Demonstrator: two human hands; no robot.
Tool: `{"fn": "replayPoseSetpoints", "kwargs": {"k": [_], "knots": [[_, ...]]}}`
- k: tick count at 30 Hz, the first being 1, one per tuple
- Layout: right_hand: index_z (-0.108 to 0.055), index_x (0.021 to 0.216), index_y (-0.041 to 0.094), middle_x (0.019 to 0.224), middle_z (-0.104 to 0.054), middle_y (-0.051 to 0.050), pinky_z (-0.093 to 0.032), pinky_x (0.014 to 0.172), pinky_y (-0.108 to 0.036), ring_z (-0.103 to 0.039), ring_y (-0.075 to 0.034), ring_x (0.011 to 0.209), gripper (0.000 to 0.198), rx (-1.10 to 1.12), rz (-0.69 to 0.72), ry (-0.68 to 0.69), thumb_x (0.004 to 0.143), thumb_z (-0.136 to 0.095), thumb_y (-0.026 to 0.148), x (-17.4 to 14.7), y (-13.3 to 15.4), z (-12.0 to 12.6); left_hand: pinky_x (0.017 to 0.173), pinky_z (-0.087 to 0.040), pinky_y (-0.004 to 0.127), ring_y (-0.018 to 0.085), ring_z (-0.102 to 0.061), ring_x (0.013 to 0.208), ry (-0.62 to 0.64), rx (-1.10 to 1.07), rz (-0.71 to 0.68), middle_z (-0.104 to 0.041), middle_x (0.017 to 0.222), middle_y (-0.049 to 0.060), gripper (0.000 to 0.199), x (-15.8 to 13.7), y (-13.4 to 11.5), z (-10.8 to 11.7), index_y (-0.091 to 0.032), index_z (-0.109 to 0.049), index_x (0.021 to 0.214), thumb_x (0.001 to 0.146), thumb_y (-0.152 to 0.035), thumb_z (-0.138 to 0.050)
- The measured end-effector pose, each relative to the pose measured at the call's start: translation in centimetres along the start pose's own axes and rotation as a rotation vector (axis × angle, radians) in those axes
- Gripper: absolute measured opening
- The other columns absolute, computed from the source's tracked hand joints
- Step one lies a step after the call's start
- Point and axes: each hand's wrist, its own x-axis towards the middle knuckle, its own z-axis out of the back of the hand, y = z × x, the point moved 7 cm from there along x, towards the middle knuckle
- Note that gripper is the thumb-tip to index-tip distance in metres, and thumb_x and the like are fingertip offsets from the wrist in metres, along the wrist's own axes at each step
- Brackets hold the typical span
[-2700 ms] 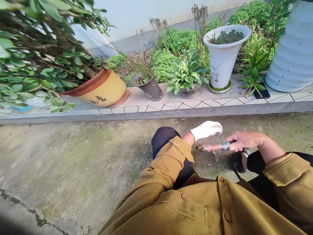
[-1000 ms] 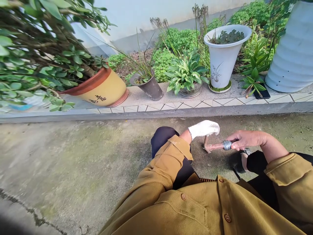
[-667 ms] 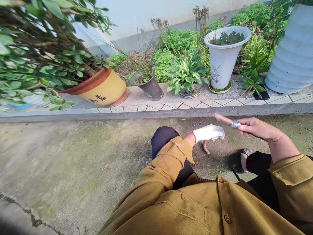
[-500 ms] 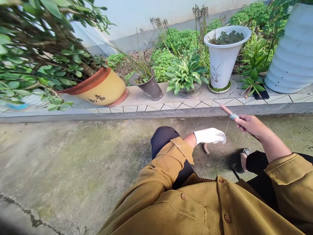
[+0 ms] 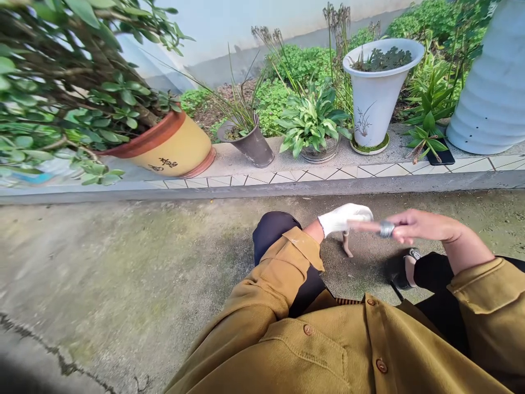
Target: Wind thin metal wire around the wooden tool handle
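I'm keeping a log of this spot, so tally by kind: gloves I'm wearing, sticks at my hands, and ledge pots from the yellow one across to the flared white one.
Gloves: 1 (white glove)
Sticks: 2 (upper stick, lower stick)
Pots: 4 (yellow pot, dark pot, low pot, flared white pot)
Total: 7

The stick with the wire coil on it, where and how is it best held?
Probably by the end right of the wire coil, coming from the right, as the right hand does. The slim stick, though blurred, runs nearly level across the picture, its bare length pointing left toward the gloved left hand, so this grip leaves that length uncovered.
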Motion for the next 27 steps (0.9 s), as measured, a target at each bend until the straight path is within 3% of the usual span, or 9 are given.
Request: {"fn": "replayPoseSetpoints", "kwargs": {"k": [3, 7, 12, 16, 18, 20, 23, 25, 27], "knots": [[-0.061, 0.087, 0.021, 0.07, -0.059, -0.002, -0.038, 0.052, -0.027, -0.047, -0.014, 0.056, 0.048, 0.06, 0.019, -0.579, 0.088, -0.049, 0.067, -1.9, -1.0, 5.5, 0.057, -0.044, 0.025, 0.011, -0.05, 0.058, 0.039, -0.006, 0.025, -0.057, 0.066, 0.002, 0.026, 0.6, 0.3, -1.0, -0.015, -0.067, 0.082, 0.087, -0.038, -0.057], [-0.062, 0.086, 0.021, 0.072, -0.064, -0.006, -0.04, 0.058, -0.03, -0.056, -0.019, 0.061, 0.036, -0.31, -0.319, -0.745, 0.09, -0.05, 0.055, -1.1, -4.4, 7.3, 0.058, -0.045, 0.026, 0.014, -0.056, 0.061, 0.088, -0.001, 0.059, -0.061, 0.066, 0.005, 0.017, -0.1, 0.5, -1.9, -0.019, -0.069, 0.076, 0.081, -0.035, -0.067], [-0.069, 0.091, 0.018, 0.078, -0.069, -0.011, -0.039, 0.059, -0.03, -0.061, -0.021, 0.068, 0.029, -0.68, -0.447, -0.385, 0.09, -0.054, 0.042, 2.2, -5.9, 4.1, 0.062, -0.049, 0.028, 0.019, -0.063, 0.074, 0.069, -0.004, 0.083, -0.066, 0.075, 0.007, 0.011, -1.9, 0.2, -0.9, -0.022, -0.069, 0.074, 0.079, -0.031, -0.069], [-0.067, 0.085, 0.017, 0.062, -0.058, -0.001, -0.037, 0.052, -0.025, -0.051, -0.014, 0.055, 0.041, -0.256, -0.273, 0.178, 0.082, -0.062, 0.058, 2.1, -4.7, -1.4, 0.064, -0.048, 0.027, 0.019, -0.062, 0.077, 0.044, -0.029, 0.058, -0.065, 0.078, 0.006, 0.01, -1.9, 0.0, -0.1, -0.02, -0.069, 0.075, 0.077, -0.03, -0.071], [-0.066, 0.091, 0.017, 0.065, -0.056, 0.001, -0.037, 0.052, -0.024, -0.048, -0.012, 0.056, 0.048, -0.045, -0.14, 0.277, 0.08, -0.064, 0.063, 0.9, -2.5, -2.2, 0.063, -0.047, 0.026, 0.016, -0.059, 0.072, 0.045, -0.052, 0.041, -0.063, 0.076, 0.005, 0.014, -1.3, 0.2, -0.1, -0.018, -0.068, 0.077, 0.077, -0.031, -0.071], [-0.064, 0.095, 0.017, 0.069, -0.056, 0.002, -0.038, 0.054, -0.024, -0.047, -0.011, 0.057, 0.046, 0.072, -0.004, 0.115, 0.081, -0.065, 0.061, -0.2, -0.6, -0.6, 0.06, -0.045, 0.025, 0.013, -0.053, 0.064, 0.055, -0.079, 0.028, -0.061, 0.073, 0.004, 0.019, -0.4, 0.7, -0.3, -0.015, -0.066, 0.079, 0.081, -0.034, -0.066], [-0.055, 0.085, 0.021, 0.065, -0.051, 0.002, -0.033, 0.048, -0.024, -0.041, -0.01, 0.051, 0.043, 0.242, 0.093, -0.496, 0.086, -0.057, 0.063, -2.3, -0.5, 5.2, 0.056, -0.041, 0.023, 0.008, -0.046, 0.057, 0.089, -0.135, 0.0, -0.06, 0.074, 0.003, 0.025, 0.6, 1.2, -0.8, -0.013, -0.064, 0.082, 0.088, -0.035, -0.056], [-0.052, 0.082, 0.022, 0.067, -0.052, 0.001, -0.034, 0.048, -0.026, -0.043, -0.011, 0.052, 0.043, 0.258, 0.071, -0.748, 0.083, -0.058, 0.064, -3.2, -1.9, 7.5, 0.055, -0.039, 0.022, 0.007, -0.043, 0.055, 0.154, -0.166, -0.001, -0.062, 0.077, 0.004, 0.025, 0.7, 1.1, -1.6, -0.012, -0.064, 0.08, 0.088, -0.034, -0.055], [-0.053, 0.079, 0.021, 0.066, -0.056, -0.001, -0.036, 0.05, -0.027, -0.046, -0.013, 0.052, 0.042, 0.094, -0.083, -0.842, 0.083, -0.057, 0.063, -2.8, -3.6, 8.5, 0.053, -0.039, 0.023, 0.007, -0.043, 0.053, 0.195, -0.144, 0.018, -0.064, 0.078, 0.006, 0.024, 0.3, 0.6, -2.1, -0.012, -0.064, 0.077, 0.085, -0.034, -0.06]]}}
